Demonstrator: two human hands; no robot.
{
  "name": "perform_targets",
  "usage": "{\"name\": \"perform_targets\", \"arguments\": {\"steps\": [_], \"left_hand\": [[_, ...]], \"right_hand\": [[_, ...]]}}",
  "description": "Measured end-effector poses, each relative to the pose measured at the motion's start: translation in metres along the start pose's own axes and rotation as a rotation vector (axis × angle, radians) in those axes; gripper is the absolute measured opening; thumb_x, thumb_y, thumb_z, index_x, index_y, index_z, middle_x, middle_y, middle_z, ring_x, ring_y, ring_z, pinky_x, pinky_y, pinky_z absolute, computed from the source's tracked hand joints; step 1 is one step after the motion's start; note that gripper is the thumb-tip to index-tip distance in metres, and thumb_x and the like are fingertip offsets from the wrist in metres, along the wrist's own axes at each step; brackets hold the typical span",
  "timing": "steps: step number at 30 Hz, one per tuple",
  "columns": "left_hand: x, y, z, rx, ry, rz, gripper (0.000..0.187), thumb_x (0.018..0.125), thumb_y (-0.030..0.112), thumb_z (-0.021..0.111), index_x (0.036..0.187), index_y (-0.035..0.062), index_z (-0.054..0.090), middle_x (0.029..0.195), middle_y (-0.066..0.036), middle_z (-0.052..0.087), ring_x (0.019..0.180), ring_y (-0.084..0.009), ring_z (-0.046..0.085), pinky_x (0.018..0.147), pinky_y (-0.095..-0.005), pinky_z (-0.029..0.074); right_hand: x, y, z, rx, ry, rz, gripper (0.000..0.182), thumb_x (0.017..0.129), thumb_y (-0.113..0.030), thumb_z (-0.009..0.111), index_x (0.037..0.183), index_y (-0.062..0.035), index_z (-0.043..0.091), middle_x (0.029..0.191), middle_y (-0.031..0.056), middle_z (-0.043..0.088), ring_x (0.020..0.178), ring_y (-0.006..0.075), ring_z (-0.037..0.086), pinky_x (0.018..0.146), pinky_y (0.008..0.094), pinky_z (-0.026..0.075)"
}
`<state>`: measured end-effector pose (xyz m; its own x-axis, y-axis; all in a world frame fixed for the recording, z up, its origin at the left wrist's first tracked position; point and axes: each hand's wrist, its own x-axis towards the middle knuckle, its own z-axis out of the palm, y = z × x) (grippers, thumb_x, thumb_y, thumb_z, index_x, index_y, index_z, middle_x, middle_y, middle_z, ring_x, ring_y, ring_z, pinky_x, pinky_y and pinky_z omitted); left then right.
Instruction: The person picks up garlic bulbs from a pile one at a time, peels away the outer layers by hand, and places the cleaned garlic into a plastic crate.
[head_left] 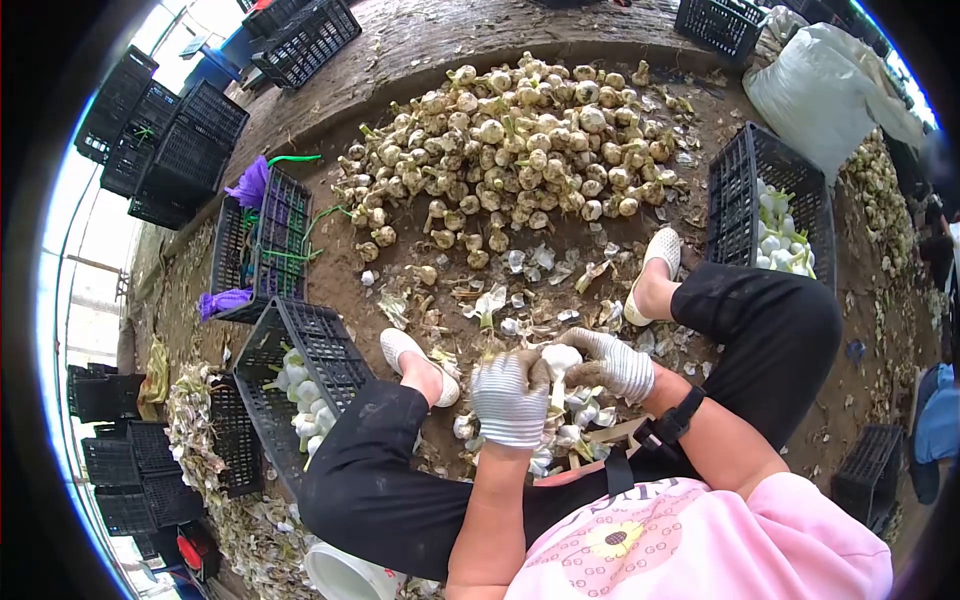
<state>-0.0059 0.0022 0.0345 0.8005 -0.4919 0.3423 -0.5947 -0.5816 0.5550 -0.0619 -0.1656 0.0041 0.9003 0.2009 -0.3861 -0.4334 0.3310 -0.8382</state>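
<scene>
Left hand point(510, 400): gloved, low centre of the frame, fingers curled around the garlic bulb's left side.
Right hand point(622, 362): gloved, closed on the bulb's right side.
Garlic bulb point(560, 358): white, pinched between both hands, above the lap.
Crate point(325, 345): lower left, holding peeled bulbs.
Garlic pile point(520, 140): upper centre, unpeeled, on the ground.

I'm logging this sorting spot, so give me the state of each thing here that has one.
Left hand: gloved, gripping the garlic bulb.
Right hand: gloved, on the same bulb.
Garlic bulb: white, held between both hands.
Left crate: partly filled with white bulbs.
Right crate: partly filled with white bulbs.
Garlic pile: loose on the ground, unpeeled.
</scene>
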Motion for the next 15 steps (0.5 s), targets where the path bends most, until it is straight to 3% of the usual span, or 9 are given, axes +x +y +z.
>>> {"name": "perform_targets", "arguments": {"steps": [1, 2, 4, 8, 10, 12, 13, 14, 15], "left_hand": [[-0.006, -0.008, 0.009, -0.379, 0.018, -0.257, 0.003, 0.080, 0.004, 0.060, 0.081, 0.0022, 0.059, 0.071, -0.005, 0.061, 0.064, -0.0127, 0.058, 0.055, -0.0271, 0.045], [-0.006, -0.006, 0.003, -0.900, -0.043, -0.634, 0.005, 0.084, 0.005, 0.057, 0.087, 0.0011, 0.057, 0.073, -0.002, 0.059, 0.065, -0.0074, 0.055, 0.055, -0.0217, 0.045], [-0.012, -0.029, 0.009, -1.110, 0.037, -0.820, 0.006, 0.084, 0.005, 0.056, 0.089, 0.0007, 0.056, 0.076, -0.002, 0.059, 0.064, -0.0086, 0.055, 0.059, -0.0218, 0.046], [-0.012, -0.011, 0.003, -0.850, 0.000, -0.653, 0.005, 0.086, 0.004, 0.053, 0.090, 0.0008, 0.054, 0.076, -0.002, 0.057, 0.063, -0.0079, 0.052, 0.060, -0.0211, 0.046], [-0.019, -0.005, 0.010, -0.787, -0.110, -0.553, 0.004, 0.086, 0.005, 0.054, 0.089, 0.0017, 0.054, 0.074, -0.002, 0.056, 0.062, -0.0079, 0.052, 0.058, -0.0204, 0.046], [-0.022, -0.004, 0.019, -1.258, -0.087, -0.766, 0.007, 0.086, 0.009, 0.057, 0.086, 0.0027, 0.055, 0.071, -0.003, 0.056, 0.058, -0.0102, 0.053, 0.055, -0.0222, 0.047], [-0.007, -0.001, 0.007, -1.495, -0.013, -0.771, 0.009, 0.085, 0.012, 0.058, 0.086, 0.0032, 0.056, 0.070, -0.004, 0.057, 0.057, -0.0116, 0.054, 0.053, -0.0231, 0.048], [0.009, -0.004, -0.011, -1.730, 0.059, -0.773, 0.011, 0.085, 0.015, 0.059, 0.085, 0.0037, 0.056, 0.069, -0.005, 0.057, 0.055, -0.0131, 0.054, 0.051, -0.0240, 0.048], [0.013, -0.027, -0.015, -1.831, 0.243, -0.903, 0.012, 0.085, 0.016, 0.059, 0.085, 0.0038, 0.057, 0.069, -0.006, 0.058, 0.056, -0.0152, 0.056, 0.050, -0.0249, 0.050]], "right_hand": [[-0.001, -0.002, 0.001, 0.024, -0.025, 0.006, 0.053, 0.074, -0.018, 0.072, 0.118, -0.0047, 0.048, 0.099, 0.0038, 0.056, 0.085, 0.0101, 0.054, 0.072, 0.0240, 0.046], [-0.002, -0.004, 0.002, 0.086, -0.069, -0.017, 0.055, 0.073, -0.020, 0.072, 0.120, -0.0052, 0.047, 0.101, 0.0043, 0.056, 0.086, 0.0109, 0.054, 0.073, 0.0250, 0.047], [-0.004, -0.008, 0.008, 0.213, -0.161, -0.059, 0.061, 0.073, -0.025, 0.073, 0.123, -0.0061, 0.044, 0.105, 0.0053, 0.055, 0.087, 0.0124, 0.055, 0.075, 0.0271, 0.048], [-0.003, -0.008, 0.013, 0.608, -0.167, -0.075, 0.071, 0.075, -0.044, 0.068, 0.129, -0.0073, 0.039, 0.112, 0.0083, 0.052, 0.091, 0.0156, 0.057, 0.077, 0.0317, 0.051], [0.006, 0.012, 0.006, 0.256, -0.036, -0.109, 0.076, 0.076, -0.065, 0.050, 0.124, -0.0067, 0.044, 0.102, 0.0081, 0.057, 0.085, 0.0152, 0.059, 0.068, 0.0283, 0.051], [0.000, 0.005, 0.013, 0.343, 0.034, 0.092, 0.074, 0.075, -0.071, 0.046, 0.112, -0.0068, 0.054, 0.084, 0.0042, 0.060, 0.068, 0.0109, 0.058, 0.056, 0.0241, 0.049], [0.001, 0.008, 0.012, 0.331, 0.112, 0.085, 0.074, 0.073, -0.074, 0.043, 0.100, -0.0075, 0.059, 0.071, 0.0013, 0.059, 0.055, 0.0081, 0.054, 0.047, 0.0217, 0.045], [0.001, 0.007, 0.011, 0.406, 0.126, 0.056, 0.073, 0.073, -0.074, 0.044, 0.098, -0.0069, 0.060, 0.066, 0.0014, 0.059, 0.051, 0.0083, 0.054, 0.044, 0.0213, 0.044], [-0.001, 0.009, 0.006, 0.458, 0.100, 0.085, 0.073, 0.073, -0.073, 0.044, 0.099, -0.0063, 0.059, 0.067, 0.0026, 0.060, 0.052, 0.0092, 0.055, 0.044, 0.0216, 0.044]]}}
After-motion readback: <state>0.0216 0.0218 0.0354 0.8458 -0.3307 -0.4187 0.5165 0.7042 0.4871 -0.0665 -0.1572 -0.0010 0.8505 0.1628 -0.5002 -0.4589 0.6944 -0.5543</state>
